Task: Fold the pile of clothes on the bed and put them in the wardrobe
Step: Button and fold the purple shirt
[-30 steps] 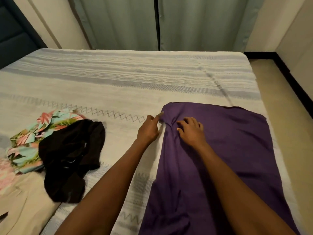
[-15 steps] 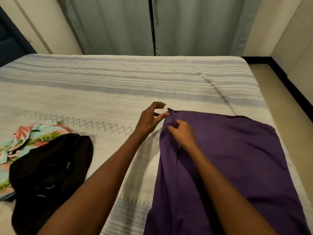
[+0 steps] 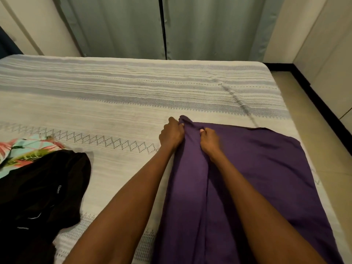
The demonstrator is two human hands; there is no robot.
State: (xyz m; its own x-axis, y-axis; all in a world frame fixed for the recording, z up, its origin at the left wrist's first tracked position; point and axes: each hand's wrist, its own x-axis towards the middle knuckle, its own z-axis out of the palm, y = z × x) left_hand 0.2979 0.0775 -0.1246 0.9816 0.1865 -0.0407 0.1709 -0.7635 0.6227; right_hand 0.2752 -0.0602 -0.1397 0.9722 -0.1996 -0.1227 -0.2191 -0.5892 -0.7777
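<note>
A purple garment (image 3: 266, 168) lies spread on the right side of the bed (image 3: 114, 103), running from mid-bed toward me. Its far left corner is bunched up and raised. My left hand (image 3: 171, 134) grips that corner from the left, fingers curled into the cloth. My right hand (image 3: 208, 139) pinches the same bunched edge just to the right. A black garment (image 3: 43, 187) lies crumpled at the left, over a floral patterned garment (image 3: 24, 149).
The bed has a white and grey striped cover. Grey-green curtains (image 3: 133, 25) hang behind its far edge. A tiled floor (image 3: 320, 149) with a black skirting runs along the right side. A dark headboard edge shows at far left.
Both hands went from loosely touching the purple garment's far left corner to gripping it, bunching and lifting the cloth. The view shifted slightly rightward.
</note>
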